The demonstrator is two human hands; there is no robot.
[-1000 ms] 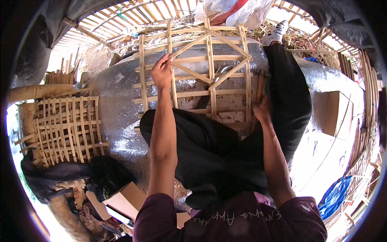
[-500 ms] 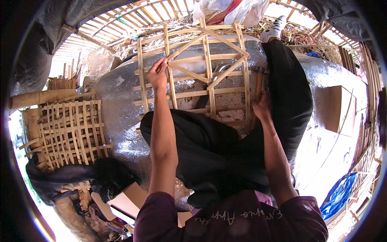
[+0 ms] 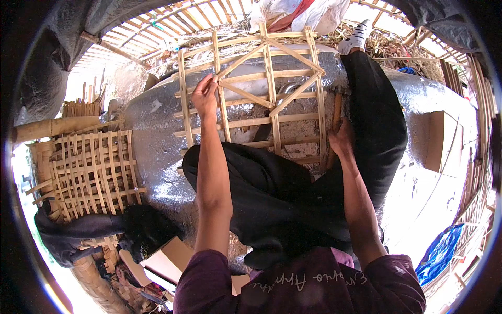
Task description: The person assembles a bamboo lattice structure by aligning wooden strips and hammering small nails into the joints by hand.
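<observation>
A lattice of pale bamboo strips (image 3: 271, 94) lies before me, partly over my bent leg, with diagonal strips forming a diamond in its upper part. My left hand (image 3: 205, 93) is closed in a pinch at a crossing on the lattice's left side, where a diagonal meets an upright. Whatever sits between those fingertips is too small to make out. Beside the lattice's right edge, my right hand (image 3: 342, 137) is wrapped round the wooden handle of a hammer (image 3: 338, 104). The hammer's dark head is hard to see against the sheet, close to my outstretched leg.
Shiny silver sheeting (image 3: 157, 120) covers the surface under me. A woven bamboo panel (image 3: 97, 170) is at the left, above dark cloth and an open cardboard box (image 3: 167, 261). Another cardboard box (image 3: 443, 141) and a blue plastic sheet (image 3: 440, 254) are at the right. Straw lies beyond.
My right hand and the hammer have shifted very slightly, and the handle shows more clearly. The left hand keeps its pinch at the same crossing.
</observation>
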